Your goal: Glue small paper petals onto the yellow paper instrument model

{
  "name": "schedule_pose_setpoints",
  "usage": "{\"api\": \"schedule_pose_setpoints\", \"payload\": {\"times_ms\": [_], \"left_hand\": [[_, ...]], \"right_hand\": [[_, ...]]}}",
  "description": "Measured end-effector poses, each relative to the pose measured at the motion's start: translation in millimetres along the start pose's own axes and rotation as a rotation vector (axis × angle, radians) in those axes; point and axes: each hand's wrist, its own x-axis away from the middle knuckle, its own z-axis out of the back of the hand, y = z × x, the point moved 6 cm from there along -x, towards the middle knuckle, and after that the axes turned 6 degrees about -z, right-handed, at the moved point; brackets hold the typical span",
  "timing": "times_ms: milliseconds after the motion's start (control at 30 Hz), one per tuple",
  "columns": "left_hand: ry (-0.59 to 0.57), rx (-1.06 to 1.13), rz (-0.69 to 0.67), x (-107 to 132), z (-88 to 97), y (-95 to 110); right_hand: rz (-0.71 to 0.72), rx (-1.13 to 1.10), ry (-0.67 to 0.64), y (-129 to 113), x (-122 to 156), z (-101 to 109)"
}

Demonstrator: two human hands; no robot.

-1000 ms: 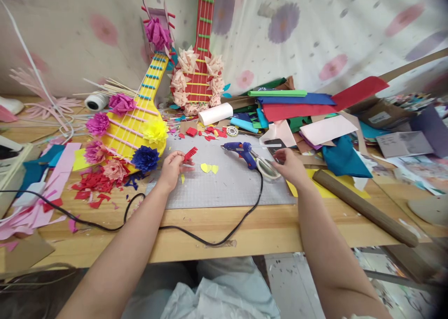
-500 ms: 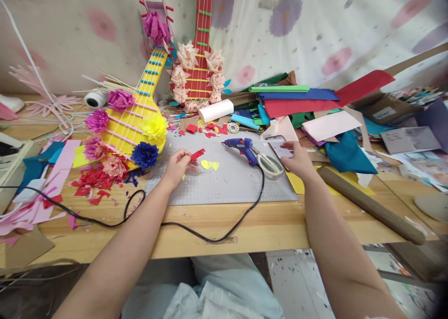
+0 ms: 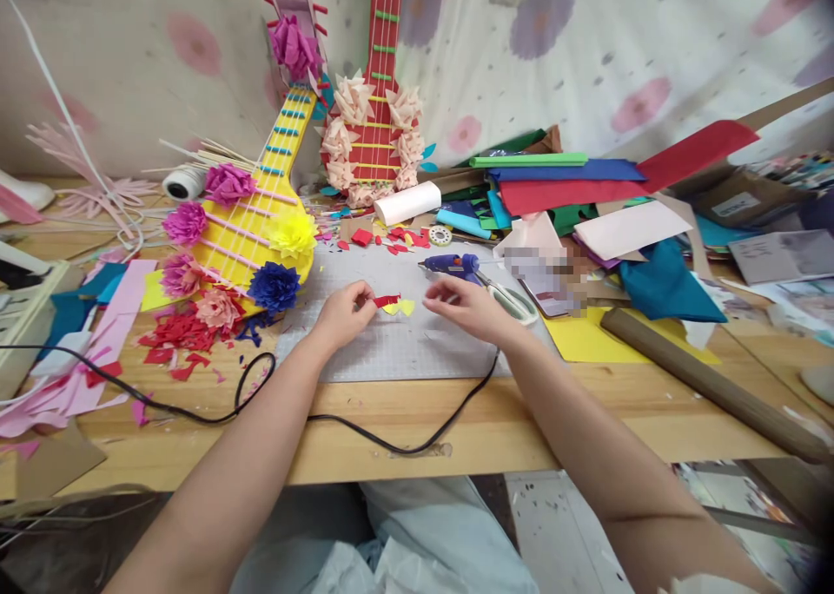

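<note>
Curtain (image 3: 469,56), pale, printed with pink and purple flowers, hung behind all; worktop (image 3: 521,433), wood, carrying the lot; yellow guitar (image 3: 244,229), strung, leaning at left, edged with pink, yellow and blue paper flowers; red guitar (image 3: 374,134), upright beside it against the curtain, ringed with pale pink flowers; mat (image 3: 365,355), grey, gridded, flat at centre; paper pile (image 3: 573,194), mixed colours, heaped behind the mat to the right; brown tube (image 3: 704,381), lying aslant at far right; left hand (image 3: 342,318), over the mat, fingers pinched together on one end of a red strip; right hand (image 3: 473,307), facing it, fingers curled, thumb and fingertips slightly parted, nothing visible between them; glue gun (image 3: 453,267), blue, on the mat just beyond the right hand, its grip hidden by that hand, contact impossible to tell; phone (image 3: 551,294), partly pixelated, near the scissors; scissors (image 3: 518,307), pale handles, just beside the right wrist; red strip (image 3: 387,300), fringed, between the hands, overlapping the yellow pieces in view; yellow pieces (image 3: 407,306), small, on the mat.
</note>
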Motion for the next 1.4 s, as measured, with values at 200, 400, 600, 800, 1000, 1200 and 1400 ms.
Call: {"api": "schedule_pose_setpoints", "payload": {"times_ms": [200,400,600,800,1000,1200,1400], "left_hand": [[-0.078,-0.095,-0.074,2.0,0.1,5.1],[0.264,0.596,0.183,-1.6,1.2,-9.1],[0.313,0.959,0.318,-2.9,-15.1,-7.2],[0.4,0.947,0.344,-0.6,-14.1,-13.1],[0.481,0.901,0.363,-0.1,0.5,-19.9],[0.429,0.842,0.365,-3.4,3.1,-20.3],[0.371,0.746,0.329,-5.4,0.4,-24.4]], "right_hand": [[0.072,-0.239,-0.175,-25.3,-37.2,-54.3],[-0.132,-0.591,0.044,-5.3,-47.2,-63.5],[-0.214,-0.974,0.156,1.0,-49.8,-72.9],[-0.217,-0.966,0.109,-5.2,-50.6,-83.6],[-0.17,-0.562,-0.114,-5.0,-25.1,-31.6],[-0.337,0.24,-0.033,48.8,-3.6,59.6],[-0.249,0.302,0.141,59.8,-31.6,40.4]]}}
